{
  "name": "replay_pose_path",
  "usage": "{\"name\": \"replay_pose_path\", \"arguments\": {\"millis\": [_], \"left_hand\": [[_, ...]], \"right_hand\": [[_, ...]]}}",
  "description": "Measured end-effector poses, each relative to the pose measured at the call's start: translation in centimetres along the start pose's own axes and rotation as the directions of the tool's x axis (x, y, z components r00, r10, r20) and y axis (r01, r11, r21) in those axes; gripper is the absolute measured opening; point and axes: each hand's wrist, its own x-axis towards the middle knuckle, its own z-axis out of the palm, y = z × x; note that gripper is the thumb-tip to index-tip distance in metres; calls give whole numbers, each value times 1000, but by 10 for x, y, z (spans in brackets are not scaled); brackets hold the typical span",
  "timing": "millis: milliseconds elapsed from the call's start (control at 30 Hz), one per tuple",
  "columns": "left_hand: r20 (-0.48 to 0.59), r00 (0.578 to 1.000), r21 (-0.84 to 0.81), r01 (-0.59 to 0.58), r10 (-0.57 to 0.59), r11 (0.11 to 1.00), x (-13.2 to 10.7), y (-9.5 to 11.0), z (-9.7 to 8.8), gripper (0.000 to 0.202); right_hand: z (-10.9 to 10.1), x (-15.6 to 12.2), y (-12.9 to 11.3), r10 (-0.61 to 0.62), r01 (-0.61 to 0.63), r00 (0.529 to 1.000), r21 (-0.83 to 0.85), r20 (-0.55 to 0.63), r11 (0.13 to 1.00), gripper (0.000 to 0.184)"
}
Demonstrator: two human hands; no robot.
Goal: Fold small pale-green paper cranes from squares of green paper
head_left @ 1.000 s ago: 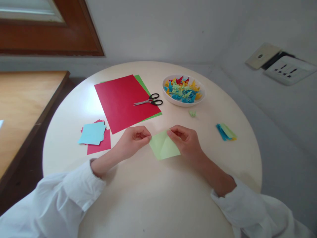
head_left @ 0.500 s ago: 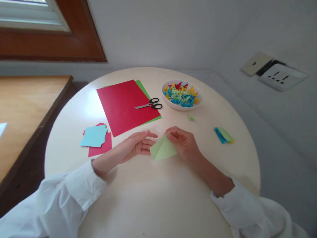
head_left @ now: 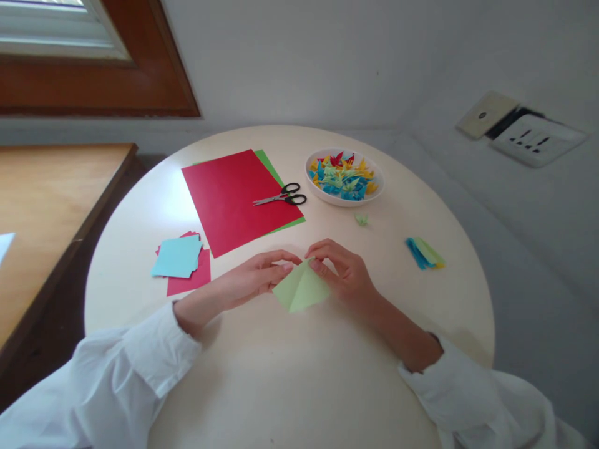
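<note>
A light green square of origami paper (head_left: 306, 290), creased down the middle, is held over the near half of the table. My right hand (head_left: 344, 271) pinches its upper right edge between thumb and fingers. At the upper left edge, my left hand (head_left: 255, 277) has its thumb and fingers closed around the paper, some fingers hidden behind it. Beyond my right hand lies a small green folded paper crane (head_left: 361, 220). The white bowl (head_left: 326, 197) behind it holds many folded paper cranes (head_left: 344, 178) in red, yellow, blue and green.
Black-handled scissors (head_left: 281, 196) rest on a large red sheet (head_left: 234, 199), with a green sheet (head_left: 269, 163) under it. Light blue squares (head_left: 178, 257) overlap red squares (head_left: 189, 287) at left. Blue, green and yellow folded papers (head_left: 425, 252) lie at right on the round white table (head_left: 299, 386).
My left hand has turned and closed from open fingers onto the paper's left edge. The green paper has shifted slightly left and tilted, with my right hand still pinching it.
</note>
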Motion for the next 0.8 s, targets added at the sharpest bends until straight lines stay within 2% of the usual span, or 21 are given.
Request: {"name": "replay_pose_path", "arguments": {"millis": [100,300,567,800], "left_hand": [[53,998,13,-43,42,999,2,-5,-4,31],[58,998,6,7,-7,1000,0,-2,-3,36],[172,984,-151,62,-36,987,0,-4,-2,28],[143,987,-198,95,-68,976,0,1,2,28]], "right_hand": [[1,-1,0,-33,34,999,-48,9,998,17],[1,-1,-2,-70,69,998,-85,-5,994,15],[4,-1,-5,-98,99,995,-112,10,989,13],[5,-1,-4,-111,113,994,-135,17,984,11]]}}
